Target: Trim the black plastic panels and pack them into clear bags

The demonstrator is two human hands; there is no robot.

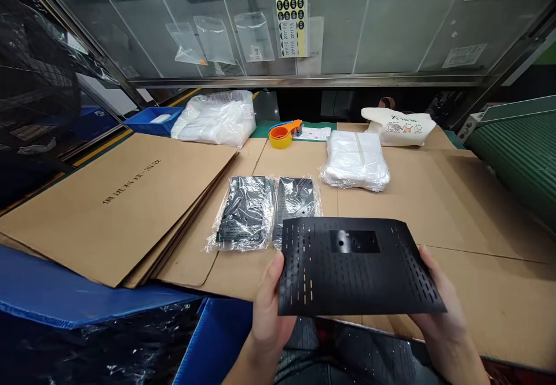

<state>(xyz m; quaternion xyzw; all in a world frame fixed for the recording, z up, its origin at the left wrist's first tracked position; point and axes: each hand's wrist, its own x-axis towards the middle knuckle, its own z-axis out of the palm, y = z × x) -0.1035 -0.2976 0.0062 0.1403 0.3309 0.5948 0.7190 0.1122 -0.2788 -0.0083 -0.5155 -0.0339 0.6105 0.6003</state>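
A black slotted panel (pixel 356 275) is held up in front of me, above the near edge of the table. Rows of small slots run down both its sides, and a glossy rectangle lies near its far edge. My left hand (pixel 271 298) grips its left edge with the thumb on the side. At the right edge my right hand (pixel 443 298) grips it, fingers partly hidden underneath. Just beyond lie two similar black panels in clear plastic bags, a left bagged panel (pixel 247 211) and a right bagged panel (pixel 296 202), the latter partly covered by the held one.
Stacked cardboard sheets (pixel 117 200) lie at left, above a blue bin (pixel 217 338). Behind are a blue tray (pixel 150 121), a plastic-wrapped bundle (pixel 217 118), a tape dispenser (pixel 284 134), a stack of clear bags (pixel 356 159) and a white pouch (pixel 399 127). A green conveyor (pixel 516 147) borders the right.
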